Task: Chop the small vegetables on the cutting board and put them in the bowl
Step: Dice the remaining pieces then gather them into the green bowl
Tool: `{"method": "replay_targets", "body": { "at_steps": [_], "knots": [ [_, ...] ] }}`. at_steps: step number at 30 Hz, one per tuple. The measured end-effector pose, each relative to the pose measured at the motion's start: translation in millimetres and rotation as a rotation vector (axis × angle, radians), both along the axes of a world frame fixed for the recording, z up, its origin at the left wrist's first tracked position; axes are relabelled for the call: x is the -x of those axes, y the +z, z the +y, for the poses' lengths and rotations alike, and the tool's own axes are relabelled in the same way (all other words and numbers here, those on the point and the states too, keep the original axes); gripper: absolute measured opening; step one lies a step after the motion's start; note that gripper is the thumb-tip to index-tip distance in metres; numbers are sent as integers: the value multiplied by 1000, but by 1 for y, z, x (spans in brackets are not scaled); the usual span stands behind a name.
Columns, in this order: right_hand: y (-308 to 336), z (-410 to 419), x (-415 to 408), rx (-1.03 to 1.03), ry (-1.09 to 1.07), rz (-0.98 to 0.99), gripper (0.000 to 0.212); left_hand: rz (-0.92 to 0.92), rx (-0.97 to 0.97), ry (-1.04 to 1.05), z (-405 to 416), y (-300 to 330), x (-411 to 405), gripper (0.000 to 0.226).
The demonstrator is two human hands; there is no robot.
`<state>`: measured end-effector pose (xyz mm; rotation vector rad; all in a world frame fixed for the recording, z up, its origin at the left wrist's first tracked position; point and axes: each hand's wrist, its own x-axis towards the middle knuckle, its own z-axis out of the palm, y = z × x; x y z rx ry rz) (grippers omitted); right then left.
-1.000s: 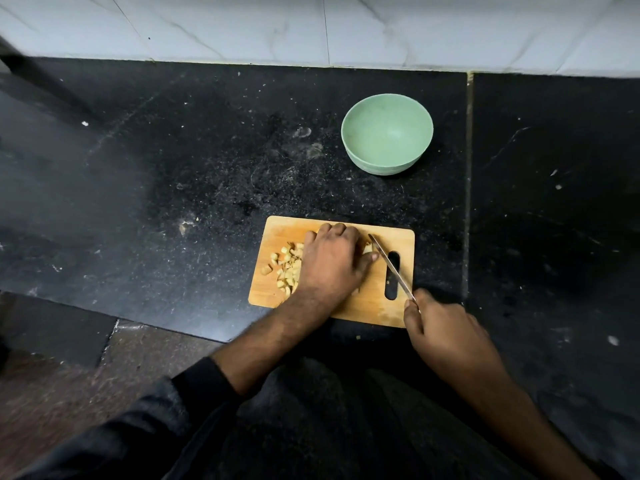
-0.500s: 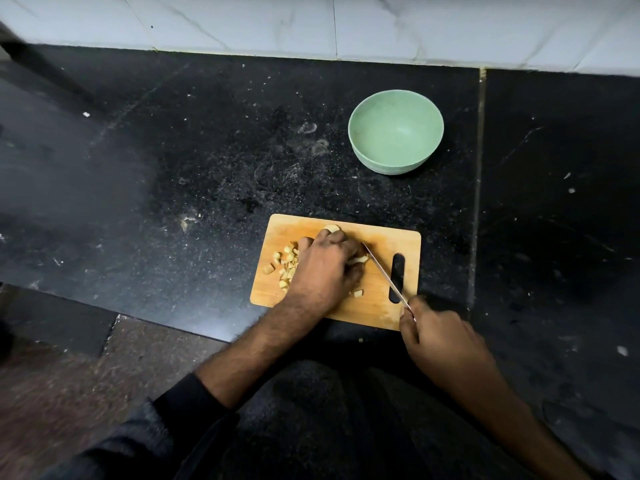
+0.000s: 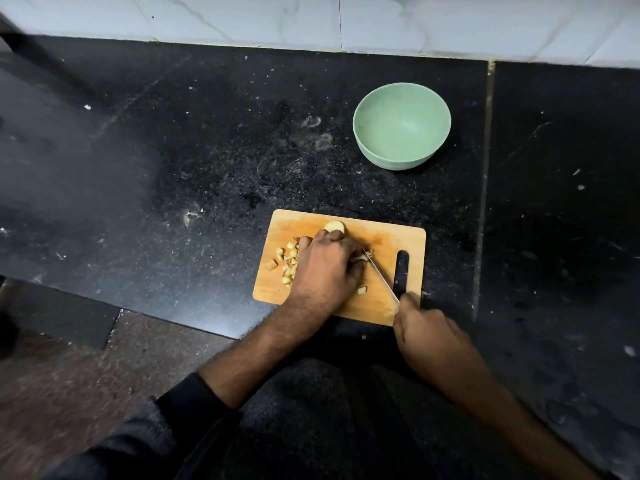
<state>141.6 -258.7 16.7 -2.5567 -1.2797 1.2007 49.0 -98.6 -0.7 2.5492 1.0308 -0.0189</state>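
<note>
One knife, one bowl, two hands.

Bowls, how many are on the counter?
1: the green bowl stands empty on the black counter, beyond the cutting board, apart from it. None looks hidden.

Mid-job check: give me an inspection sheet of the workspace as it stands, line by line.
Surface: black stone counter, speckled with pale crumbs and smudges.
Job's things: wooden cutting board at the counter's front edge; chopped pieces piled on its left part; one larger uncut piece at the far edge; green bowl beyond the board, empty.
Clutter: one stray piece near the blade.
Hands: left hand holds the vegetable down; right hand grips the knife, blade angled across the board.
Cables: nothing seen.
Surroundings: white tiled wall behind; brownish floor below.
</note>
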Motion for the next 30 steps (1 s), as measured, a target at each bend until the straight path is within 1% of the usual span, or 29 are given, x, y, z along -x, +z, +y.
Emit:
{"method": "replay_targets", "body": {
  "at_steps": [4,6,8,11,14,17,20,23,26,30],
  "knots": [
    [3,-11,-1,149,25,48,24,13,-11,-5,-1,1,2,28],
    [6,-19,-2,178,56,42,25,-5,-18,-7,0,0,4,28],
    [9,-23,-3,189,74,37,25,-33,-3,-1,0,-1,8,33],
    [13,-21,-3,83,54,-14,23,-34,-11,13,0,-4,16,36],
    [12,-11,2,-63,38,-50,22,-8,-37,34,0,-6,19,31],
    [8,3,6,-69,65,-41,22,-5,-56,31,-1,-5,16,24],
    [5,12,9,-66,68,-49,20,-8,-55,37,-1,-4,14,23],
    [4,7,6,19,69,-13,20,-21,-46,53,-2,-4,14,23],
    [9,-7,1,151,98,48,27,-18,-45,58,-2,-4,14,20],
    [16,-26,-7,156,117,52,28,-7,-43,44,-1,-2,16,16]
  ]
}}
